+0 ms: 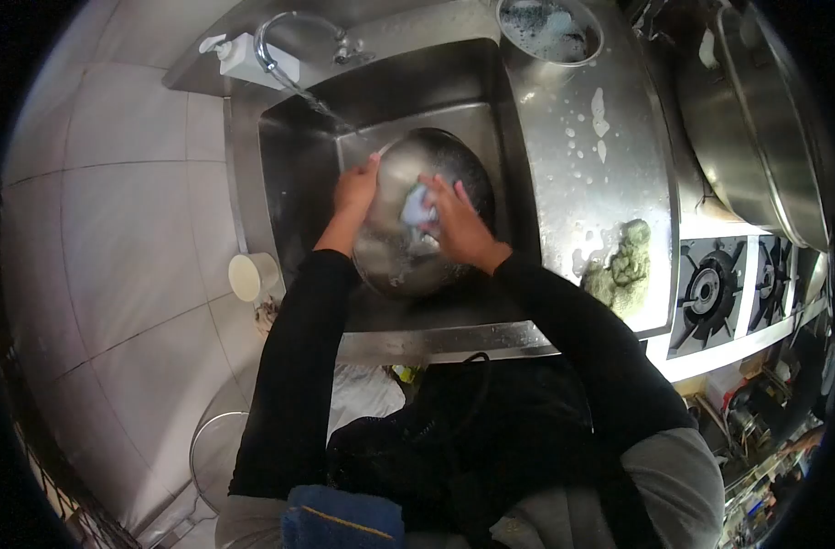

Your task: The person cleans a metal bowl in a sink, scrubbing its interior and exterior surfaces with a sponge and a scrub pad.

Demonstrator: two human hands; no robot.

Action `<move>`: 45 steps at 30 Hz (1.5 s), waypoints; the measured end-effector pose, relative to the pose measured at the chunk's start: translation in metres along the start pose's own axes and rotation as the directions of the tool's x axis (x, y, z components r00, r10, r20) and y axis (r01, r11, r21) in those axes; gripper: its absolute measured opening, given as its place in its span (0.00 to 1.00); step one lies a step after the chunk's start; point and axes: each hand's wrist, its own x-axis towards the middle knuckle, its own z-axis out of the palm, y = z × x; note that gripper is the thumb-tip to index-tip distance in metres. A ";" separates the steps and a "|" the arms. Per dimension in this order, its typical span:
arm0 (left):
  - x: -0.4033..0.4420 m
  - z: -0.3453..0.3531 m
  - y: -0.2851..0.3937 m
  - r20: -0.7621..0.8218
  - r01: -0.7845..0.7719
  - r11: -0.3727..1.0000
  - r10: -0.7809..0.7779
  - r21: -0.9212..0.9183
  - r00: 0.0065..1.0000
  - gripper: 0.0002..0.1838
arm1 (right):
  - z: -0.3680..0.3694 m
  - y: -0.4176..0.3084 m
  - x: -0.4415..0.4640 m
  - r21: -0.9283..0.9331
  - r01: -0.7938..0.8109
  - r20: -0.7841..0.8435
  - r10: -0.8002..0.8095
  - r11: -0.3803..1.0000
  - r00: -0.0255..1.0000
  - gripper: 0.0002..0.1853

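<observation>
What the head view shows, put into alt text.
A person's left hand holds the edge of a round metal vessel in a steel sink; the right hand presses a pale pad on it. Water runs from the tap.

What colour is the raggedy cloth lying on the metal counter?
Pale green, best seen in the head view.

pale square tiles (125, 229) at left; wet steel counter (564, 137) beside a stove (706, 291) showing 2 burners.

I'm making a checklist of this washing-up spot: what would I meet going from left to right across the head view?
Off-white cup, left hand, right hand, crumpled greenish cloth, nearest visible gas burner.
</observation>
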 end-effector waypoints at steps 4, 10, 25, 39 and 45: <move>-0.003 -0.001 -0.009 0.073 0.003 0.994 0.006 -0.113 0.997 0.40 | 0.012 0.016 -0.006 0.206 -0.062 -0.410 0.143 0.977 0.901 0.18; -0.027 0.002 -0.003 -0.072 -0.129 0.992 0.128 -0.013 0.989 0.38 | -0.004 0.001 -0.011 0.128 -0.069 -0.374 0.113 0.989 0.921 0.19; -0.097 0.039 -0.038 0.142 0.097 0.688 0.010 -0.719 0.990 0.34 | -0.063 0.011 0.059 0.389 -0.496 -0.323 0.619 0.777 0.716 0.19; -0.042 0.035 -0.074 -0.017 -0.023 0.856 0.016 -0.517 1.000 0.35 | 0.019 0.026 0.059 -0.281 0.050 -0.623 -0.222 0.958 0.750 0.22; -0.057 -0.018 0.005 -0.028 0.097 0.984 -0.102 -0.152 0.994 0.39 | 0.080 0.031 -0.005 0.589 -0.073 -0.481 0.422 0.805 0.769 0.17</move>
